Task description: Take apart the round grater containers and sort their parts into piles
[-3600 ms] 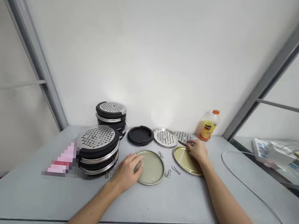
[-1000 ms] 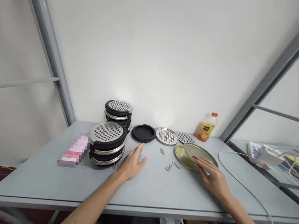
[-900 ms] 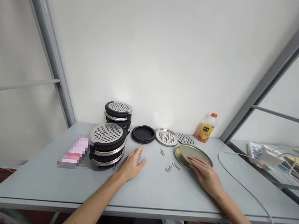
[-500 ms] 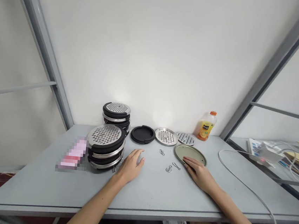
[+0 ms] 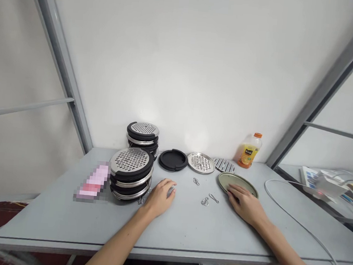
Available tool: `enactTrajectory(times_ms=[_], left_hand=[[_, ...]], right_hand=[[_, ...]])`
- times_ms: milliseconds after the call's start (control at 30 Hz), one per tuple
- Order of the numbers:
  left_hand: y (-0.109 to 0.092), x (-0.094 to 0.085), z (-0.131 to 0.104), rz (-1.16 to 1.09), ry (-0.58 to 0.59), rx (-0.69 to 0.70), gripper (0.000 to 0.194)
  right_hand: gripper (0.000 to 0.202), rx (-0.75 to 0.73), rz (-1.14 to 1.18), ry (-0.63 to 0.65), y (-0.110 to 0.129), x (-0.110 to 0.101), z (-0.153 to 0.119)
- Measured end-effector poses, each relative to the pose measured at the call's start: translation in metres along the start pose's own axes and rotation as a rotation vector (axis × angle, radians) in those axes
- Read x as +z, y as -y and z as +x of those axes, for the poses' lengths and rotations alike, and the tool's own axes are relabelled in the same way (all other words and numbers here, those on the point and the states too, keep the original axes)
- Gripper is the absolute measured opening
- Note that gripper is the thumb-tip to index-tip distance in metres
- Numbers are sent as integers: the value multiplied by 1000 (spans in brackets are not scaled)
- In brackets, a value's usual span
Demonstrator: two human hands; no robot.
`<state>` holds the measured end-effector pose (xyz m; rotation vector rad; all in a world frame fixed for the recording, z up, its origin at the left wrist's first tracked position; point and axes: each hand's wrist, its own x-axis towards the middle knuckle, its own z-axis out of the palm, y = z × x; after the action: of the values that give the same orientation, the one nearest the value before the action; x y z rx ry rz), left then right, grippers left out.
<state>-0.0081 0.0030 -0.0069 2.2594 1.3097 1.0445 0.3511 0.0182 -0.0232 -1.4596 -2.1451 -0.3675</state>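
Observation:
My left hand (image 5: 160,197) rests on the table right of the front stack of perforated discs (image 5: 131,174), its fingers curved and apart with nothing in them. My right hand (image 5: 246,204) lies with its fingertips on the near edge of an olive-green round plate (image 5: 237,182), fingers spread flat. Small wire clips (image 5: 205,201) and a longer one (image 5: 214,198) lie between the hands, with another clip (image 5: 196,181) farther back. Behind them are a black round tray (image 5: 174,160), a silver grater disc (image 5: 201,163) and a slotted disc (image 5: 225,165).
A second disc stack (image 5: 142,137) stands at the back left. A pixelated pink item (image 5: 95,181) lies left. An orange-capped bottle (image 5: 250,151) stands against the wall. A white cable (image 5: 293,216) curves down the right side, near a white power adapter (image 5: 330,183).
The view has shifted, so most things appear farther right. The green plate has moved slightly right under my right hand. My left hand stays by the front stack.

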Motion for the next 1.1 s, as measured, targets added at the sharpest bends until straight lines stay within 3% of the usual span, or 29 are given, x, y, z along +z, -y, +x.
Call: enactTrajectory(times_ms=[100, 267, 333, 433, 600, 833, 1100], left_hand=[[-1, 1, 0, 10, 15, 4, 26], [-2, 0, 0, 13, 5, -23, 23], [-2, 0, 0, 29, 8, -26, 23], [-3, 0, -1, 77, 12, 2, 22], [-7, 4, 5, 179, 56, 84, 23], [-16, 13, 31, 527, 255, 267, 14], [-2, 9, 26, 323, 213, 239, 19]], right_hand=[[30, 7, 15, -172, 15, -7, 35], [29, -164, 247, -1, 61, 10, 108], [27, -222, 258, -100, 79, 27, 123], [29, -198, 250, -175, 95, 53, 125], [43, -218, 258, -6, 100, 78, 111], [49, -183, 300, 134, 101, 90, 110], [56, -126, 187, 159, 108, 89, 110]])
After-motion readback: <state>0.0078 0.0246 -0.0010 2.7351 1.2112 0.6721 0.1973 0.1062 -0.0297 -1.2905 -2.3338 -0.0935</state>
